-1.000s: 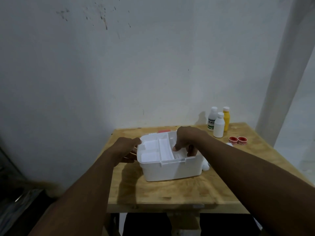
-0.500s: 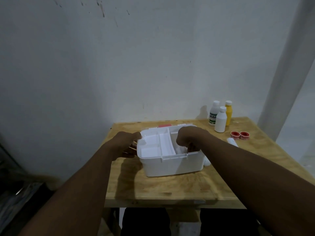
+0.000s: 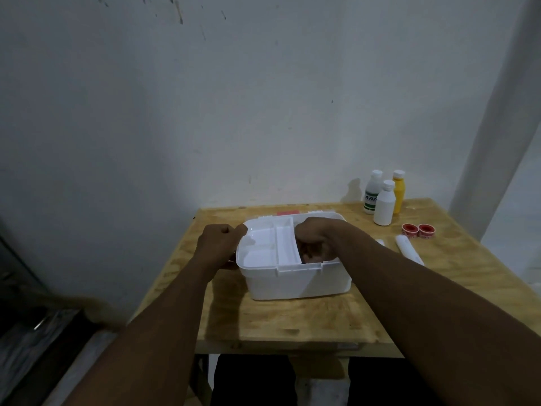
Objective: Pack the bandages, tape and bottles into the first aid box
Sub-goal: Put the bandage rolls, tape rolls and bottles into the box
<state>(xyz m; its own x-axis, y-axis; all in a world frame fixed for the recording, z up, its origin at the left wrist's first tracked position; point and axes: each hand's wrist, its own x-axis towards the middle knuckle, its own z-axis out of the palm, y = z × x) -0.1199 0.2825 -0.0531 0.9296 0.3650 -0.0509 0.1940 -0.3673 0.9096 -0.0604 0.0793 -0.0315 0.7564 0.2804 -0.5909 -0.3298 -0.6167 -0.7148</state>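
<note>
Right hand (image 3: 314, 234) reaches down into the right part of the first aid box (image 3: 295, 281), fingers curled under; whether they grip anything cannot be told, the palm side is hidden. Left hand (image 3: 218, 244) clasps the box's left wall at the rim, thumb over the top edge, fingers wrapped outside.

Box: white, open, sits mid-counter. White divided tray (image 3: 270, 244) fills its left and middle part; the right part is open and dark where the right hand is. A strip of red (image 3: 287, 213) shows just behind the far rim; what it belongs to is unclear.

Bottles at the far right corner of the counter (image 3: 292, 320), near the wall: white bottle with green label (image 3: 371, 193), print too blurred to read; plain white bottle (image 3: 385, 205) in front, no writing seen; yellow bottle (image 3: 398, 190) with white cap behind. All three upright and close together.

Two red-rimmed tape rolls (image 3: 418, 230) lie side by side, touching, nearer than the bottles. A white bandage roll (image 3: 408, 249) lies nearer still, right of the forearm; a second white end (image 3: 380, 242) peeks out beside the arm.

Room: bare wood in front of the box up to the near edge, a narrower strip on its left. Right edge of counter is close to the bandage roll.
</note>
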